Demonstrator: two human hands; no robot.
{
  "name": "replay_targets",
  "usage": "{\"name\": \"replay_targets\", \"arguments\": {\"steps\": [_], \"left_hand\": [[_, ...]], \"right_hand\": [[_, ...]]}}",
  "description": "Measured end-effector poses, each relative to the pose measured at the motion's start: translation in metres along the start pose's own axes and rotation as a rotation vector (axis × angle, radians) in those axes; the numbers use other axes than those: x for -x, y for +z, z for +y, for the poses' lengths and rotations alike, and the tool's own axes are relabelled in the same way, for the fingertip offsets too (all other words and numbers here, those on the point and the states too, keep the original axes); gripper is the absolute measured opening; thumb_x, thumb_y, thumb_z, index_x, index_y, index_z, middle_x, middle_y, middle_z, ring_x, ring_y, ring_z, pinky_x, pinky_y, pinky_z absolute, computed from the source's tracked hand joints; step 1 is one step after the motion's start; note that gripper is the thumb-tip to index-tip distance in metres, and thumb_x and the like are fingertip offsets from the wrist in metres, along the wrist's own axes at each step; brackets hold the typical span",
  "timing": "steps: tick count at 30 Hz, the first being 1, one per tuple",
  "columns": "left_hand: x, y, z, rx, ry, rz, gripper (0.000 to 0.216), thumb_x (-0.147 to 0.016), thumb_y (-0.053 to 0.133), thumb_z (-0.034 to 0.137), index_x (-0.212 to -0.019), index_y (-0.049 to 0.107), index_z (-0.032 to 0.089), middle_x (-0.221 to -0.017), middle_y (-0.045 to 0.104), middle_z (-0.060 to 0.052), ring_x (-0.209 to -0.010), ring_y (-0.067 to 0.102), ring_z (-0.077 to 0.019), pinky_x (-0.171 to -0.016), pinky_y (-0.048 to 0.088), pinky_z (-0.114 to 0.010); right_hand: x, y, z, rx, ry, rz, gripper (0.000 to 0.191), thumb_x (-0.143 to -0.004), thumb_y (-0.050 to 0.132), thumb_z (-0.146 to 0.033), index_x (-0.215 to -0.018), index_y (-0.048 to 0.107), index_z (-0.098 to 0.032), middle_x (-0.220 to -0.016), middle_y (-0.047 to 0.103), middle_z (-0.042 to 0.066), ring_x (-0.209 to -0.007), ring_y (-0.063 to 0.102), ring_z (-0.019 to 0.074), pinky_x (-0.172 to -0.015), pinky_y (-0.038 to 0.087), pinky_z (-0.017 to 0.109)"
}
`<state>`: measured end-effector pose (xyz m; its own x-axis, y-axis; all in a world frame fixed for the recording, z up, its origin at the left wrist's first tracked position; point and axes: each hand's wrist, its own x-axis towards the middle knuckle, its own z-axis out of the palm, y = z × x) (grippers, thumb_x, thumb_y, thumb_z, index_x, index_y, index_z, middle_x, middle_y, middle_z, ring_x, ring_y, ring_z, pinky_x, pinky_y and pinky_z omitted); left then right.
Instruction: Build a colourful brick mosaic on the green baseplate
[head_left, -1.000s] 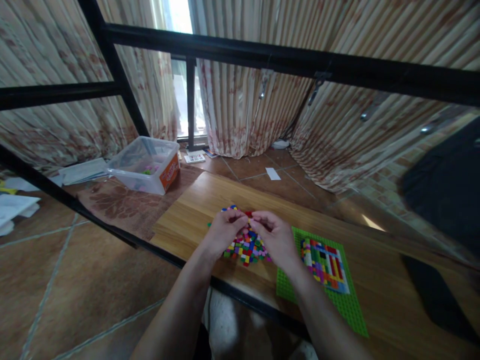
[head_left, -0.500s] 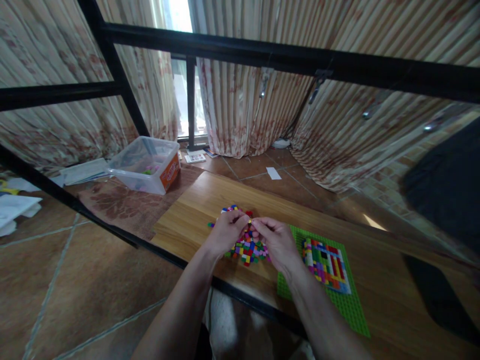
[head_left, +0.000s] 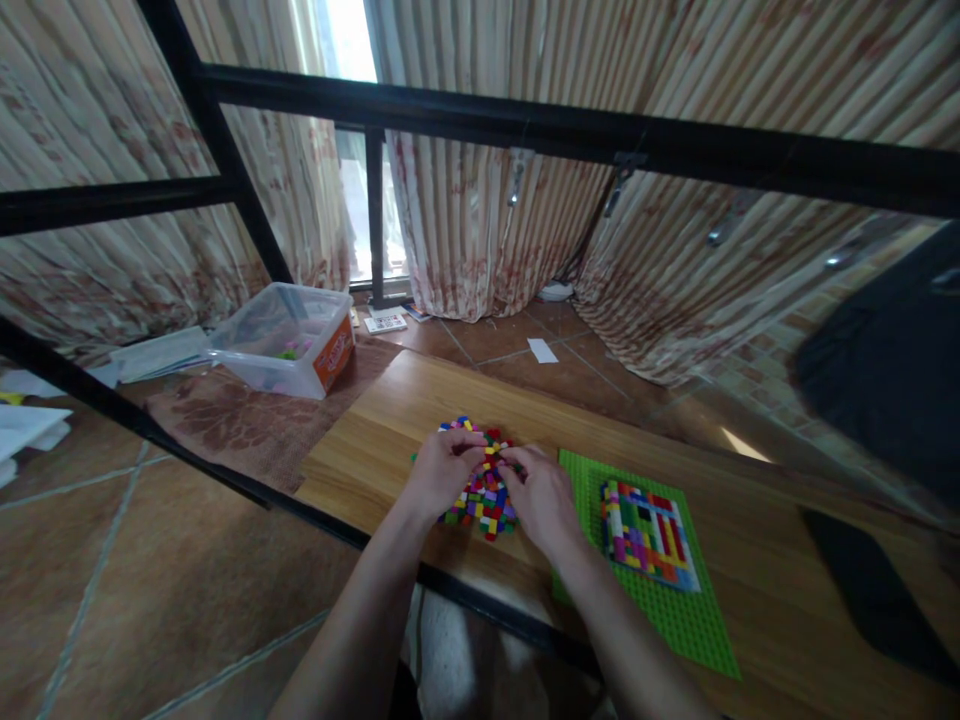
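Over a pile of small, many-coloured toy building bricks [head_left: 487, 505], my left hand [head_left: 441, 473] has its thumb and forefinger drawn together. A brick between those fingertips cannot be made out against the pile. My right hand [head_left: 541, 490] reaches in from the other side, fingers bent and close together, and whatever they pinch is too small to name. A short gap separates the two sets of fingertips, with yellow and red bricks showing there. Right of my right hand lies a green baseplate [head_left: 694, 625] bearing a flat, multicoloured brick build [head_left: 651, 535].
The bricks and baseplate lie on a wooden table [head_left: 375, 440]. A black metal frame [head_left: 450, 105] crosses above it. On the table's right is a dark flat object [head_left: 874, 590]. A clear plastic box [head_left: 281, 345] stands on a floor mat [head_left: 225, 425] beyond the left end.
My hands, which met around a small yellow brick, have drawn apart slightly and sit lower over the pile. The whole view has shifted a little.
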<state>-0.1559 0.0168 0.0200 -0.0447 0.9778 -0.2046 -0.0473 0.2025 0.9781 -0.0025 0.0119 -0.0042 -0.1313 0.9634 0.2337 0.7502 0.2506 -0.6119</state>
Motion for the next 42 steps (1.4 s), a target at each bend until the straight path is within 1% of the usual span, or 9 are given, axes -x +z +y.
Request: {"name": "replay_targets", "arguments": {"steps": [5,8,12,16,19,22,28,34,42], "left_hand": [[-0.002,-0.001,-0.004,-0.01,0.047,-0.048,0.003,-0.074,0.066,0.017,-0.073,0.068,0.015,-0.056,0.059,0.004,-0.05,0.049,-0.0086,-0.051,0.037,-0.02],[0.001,0.001,-0.004,0.021,0.054,-0.117,0.006,-0.074,0.066,0.021,-0.073,0.066,0.015,-0.058,0.06,0.003,-0.051,0.051,-0.0085,-0.052,0.039,-0.02],[0.009,0.006,0.003,0.085,0.02,-0.146,0.01,-0.072,0.069,0.024,-0.073,0.066,0.014,-0.059,0.061,0.002,-0.054,0.054,-0.0093,-0.057,0.044,-0.021],[0.009,0.0,0.007,0.152,-0.005,-0.144,0.013,-0.071,0.069,0.025,-0.076,0.067,0.014,-0.061,0.062,0.001,-0.054,0.054,-0.0091,-0.057,0.045,-0.021],[-0.001,-0.016,0.004,0.006,0.041,0.022,0.008,-0.071,0.066,0.022,-0.074,0.068,0.015,-0.06,0.062,0.002,-0.053,0.053,-0.0097,-0.055,0.042,-0.021],[-0.009,-0.032,-0.001,-0.325,0.117,0.184,0.011,-0.074,0.059,0.017,-0.07,0.069,0.015,-0.06,0.063,0.001,-0.057,0.055,-0.0126,-0.055,0.04,-0.022],[-0.003,-0.026,-0.001,-0.753,0.199,0.127,0.022,-0.08,0.055,0.009,-0.081,0.076,0.016,-0.076,0.073,-0.005,-0.072,0.064,-0.0173,-0.071,0.045,-0.026],[-0.001,-0.022,0.004,-0.811,0.132,0.098,0.029,-0.084,0.053,0.01,-0.095,0.079,0.017,-0.098,0.077,-0.01,-0.092,0.069,-0.0223,-0.085,0.049,-0.03],[-0.006,-0.042,0.005,-0.778,0.082,0.247,0.034,-0.084,0.049,0.011,-0.102,0.078,0.014,-0.094,0.078,-0.009,-0.092,0.069,-0.0199,-0.086,0.05,-0.027]], "right_hand": [[-0.002,-0.006,-0.009,-0.387,0.076,0.034,0.022,-0.086,0.059,-0.033,-0.097,0.073,-0.021,-0.092,0.075,0.004,-0.086,0.067,0.0194,-0.078,0.05,0.031],[-0.003,-0.006,-0.018,-0.592,0.13,0.032,0.02,-0.081,0.063,-0.036,-0.089,0.074,-0.022,-0.085,0.076,0.003,-0.081,0.068,0.019,-0.075,0.051,0.03],[-0.004,-0.004,-0.023,-0.767,0.188,0.066,0.014,-0.073,0.068,-0.035,-0.073,0.073,-0.022,-0.069,0.072,0.0,-0.066,0.064,0.0163,-0.065,0.05,0.028],[-0.005,-0.005,-0.017,-0.839,0.222,0.061,0.018,-0.07,0.072,-0.038,-0.075,0.075,-0.021,-0.064,0.071,-0.001,-0.057,0.058,0.0139,-0.057,0.045,0.026],[-0.01,-0.007,-0.007,-0.715,0.195,0.091,0.018,-0.073,0.07,-0.037,-0.077,0.075,-0.021,-0.073,0.074,0.001,-0.067,0.064,0.017,-0.066,0.049,0.029],[-0.017,-0.007,0.0,-0.437,0.156,0.071,0.014,-0.078,0.065,-0.031,-0.081,0.075,-0.021,-0.081,0.076,0.003,-0.076,0.068,0.0191,-0.075,0.05,0.031],[-0.031,0.001,-0.002,0.026,0.045,-0.096,0.019,-0.083,0.06,-0.016,-0.089,0.076,-0.025,-0.093,0.075,0.002,-0.086,0.067,0.018,-0.082,0.048,0.03],[-0.041,-0.001,-0.006,0.066,0.048,-0.099,0.021,-0.086,0.057,-0.017,-0.09,0.076,-0.025,-0.095,0.075,0.003,-0.087,0.067,0.0173,-0.082,0.048,0.029],[-0.039,0.011,-0.031,0.117,-0.054,-0.201,0.02,-0.09,0.058,-0.02,-0.097,0.076,-0.024,-0.096,0.072,0.003,-0.088,0.064,0.0172,-0.079,0.044,0.027]]}}
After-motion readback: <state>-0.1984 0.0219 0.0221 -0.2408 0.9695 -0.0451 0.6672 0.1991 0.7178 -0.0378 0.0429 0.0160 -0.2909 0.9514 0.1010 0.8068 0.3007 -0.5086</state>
